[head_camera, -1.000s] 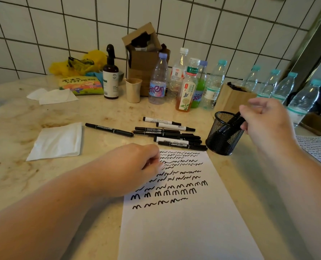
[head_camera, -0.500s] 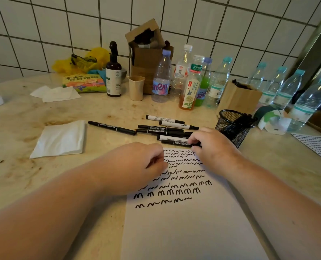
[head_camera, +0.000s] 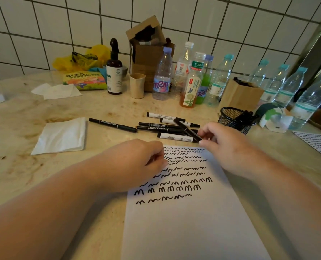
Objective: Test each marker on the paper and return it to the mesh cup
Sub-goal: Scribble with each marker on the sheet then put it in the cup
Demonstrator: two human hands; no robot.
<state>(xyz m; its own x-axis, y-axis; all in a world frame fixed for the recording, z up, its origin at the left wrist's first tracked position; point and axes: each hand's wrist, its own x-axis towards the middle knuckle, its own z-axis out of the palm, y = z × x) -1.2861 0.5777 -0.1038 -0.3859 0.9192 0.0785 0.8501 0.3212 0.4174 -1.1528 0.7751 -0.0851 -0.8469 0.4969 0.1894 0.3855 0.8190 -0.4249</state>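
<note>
- Marker (head_camera: pixel 187 130) is now lifting out of the pile (head_camera: pixel 167 127); our right hand (head_camera: pixel 225 145) is pinching its near end between thumb and fingertips, far end tilting up over the others.
- Half a second ago that hand was just landing on the pile; a second ago it was up at the mesh cup (head_camera: pixel 234 119). So we are reading the last marker as returned and a new test cycle as starting.
- Left hand (head_camera: pixel 137 162) is staying put, fingers curled, pinning the paper's (head_camera: pixel 189 222) left edge. Whether it is holding anything, we cannot tell.
- Cup is sitting just right of the pile, with dark markers inside.
- Paper is carrying rows of squiggles; the lower half is blank.
- Several markers are lying untested by the look of it, one off to the left (head_camera: pixel 112 125), so we are judging plenty left.
</note>
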